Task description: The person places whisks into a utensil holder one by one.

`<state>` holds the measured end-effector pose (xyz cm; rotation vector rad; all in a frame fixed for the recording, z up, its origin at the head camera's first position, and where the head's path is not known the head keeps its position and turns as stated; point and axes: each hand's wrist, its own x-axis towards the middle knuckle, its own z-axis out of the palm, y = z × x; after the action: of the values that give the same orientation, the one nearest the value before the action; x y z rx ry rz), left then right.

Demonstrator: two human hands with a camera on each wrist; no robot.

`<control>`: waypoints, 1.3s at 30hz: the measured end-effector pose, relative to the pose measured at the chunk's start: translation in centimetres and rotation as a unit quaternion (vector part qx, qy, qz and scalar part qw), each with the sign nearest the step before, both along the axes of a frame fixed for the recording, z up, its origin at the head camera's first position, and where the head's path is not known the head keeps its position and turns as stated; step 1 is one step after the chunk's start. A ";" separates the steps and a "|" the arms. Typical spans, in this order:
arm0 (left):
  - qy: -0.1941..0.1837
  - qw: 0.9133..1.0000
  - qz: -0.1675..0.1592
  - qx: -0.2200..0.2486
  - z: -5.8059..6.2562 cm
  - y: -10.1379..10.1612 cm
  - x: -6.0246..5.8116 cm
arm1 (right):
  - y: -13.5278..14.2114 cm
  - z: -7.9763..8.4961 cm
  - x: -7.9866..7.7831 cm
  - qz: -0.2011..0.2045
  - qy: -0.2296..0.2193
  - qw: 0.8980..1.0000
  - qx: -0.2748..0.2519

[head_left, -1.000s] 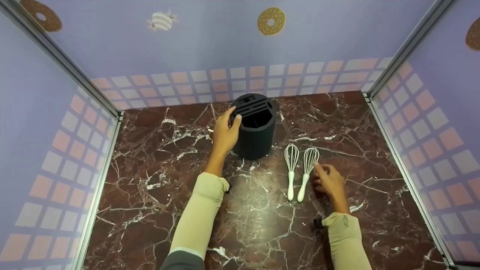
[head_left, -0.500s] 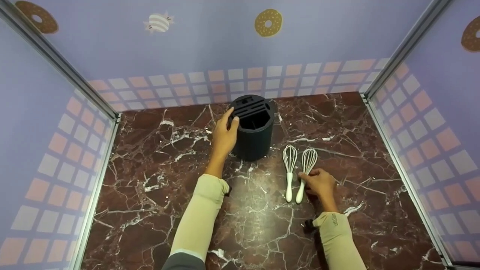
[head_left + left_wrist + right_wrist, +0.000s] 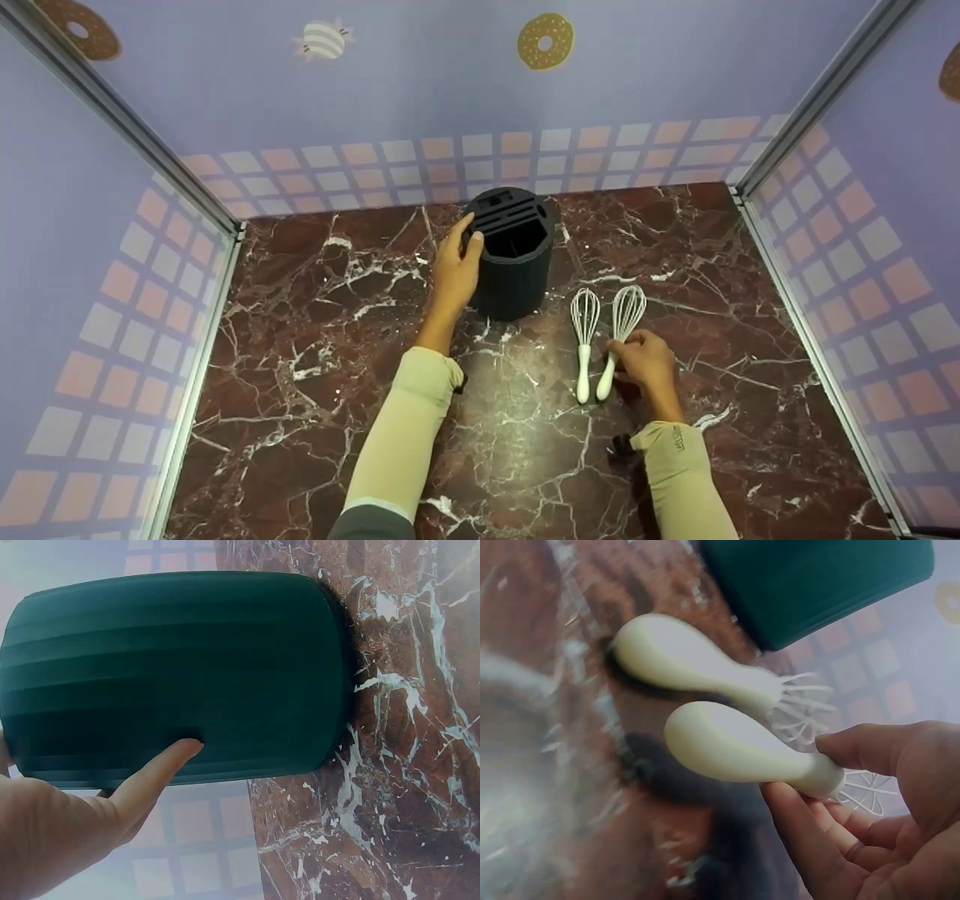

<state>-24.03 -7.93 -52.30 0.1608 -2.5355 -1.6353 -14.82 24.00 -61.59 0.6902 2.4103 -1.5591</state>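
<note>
A black cylindrical utensil holder (image 3: pixel 512 281) with a slotted top stands upright; its side looks dark green in the left wrist view. My left hand (image 3: pixel 456 274) holds it at the upper left, thumb (image 3: pixel 161 772) against the side, the other fingers mostly hidden. Two whisks with white handles are right of the holder. The left whisk (image 3: pixel 583 371) lies on the marbled surface. My right hand (image 3: pixel 649 364) pinches the right whisk (image 3: pixel 731 742) between thumb and fingers near the top of its handle. A dark shadow shows under that handle in the right wrist view.
The dark red marbled tabletop (image 3: pixel 300 420) is bounded by a lilac back wall (image 3: pixel 420 82) with donut prints and checks. Side walls (image 3: pixel 75 300) with metal edge strips stand left and right. The holder is close to the back wall.
My right hand came in from the right and took hold of the right whisk's handle. That whisk has shifted and tilted slightly. The left hand stays on the holder.
</note>
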 end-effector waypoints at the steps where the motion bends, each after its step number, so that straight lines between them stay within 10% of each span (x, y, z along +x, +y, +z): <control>1: -0.001 1.000 0.001 -0.001 0.0 0.0 0.0 | -0.1 0.4 -0.1 -0.005 0.007 1.000 -0.009; 18: 0.004 1.000 0.001 0.011 -0.3 0.0 0.0 | -2.1 8.3 -1.7 0.001 0.110 0.984 -0.137; 39: 0.008 1.000 0.005 0.004 -0.3 0.1 -0.1 | -5.5 13.5 -4.4 0.055 0.190 0.966 -0.168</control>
<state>-24.09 -7.82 -52.61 0.1587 -2.5129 -1.6361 -19.18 18.45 -48.10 0.2024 2.2786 -2.1386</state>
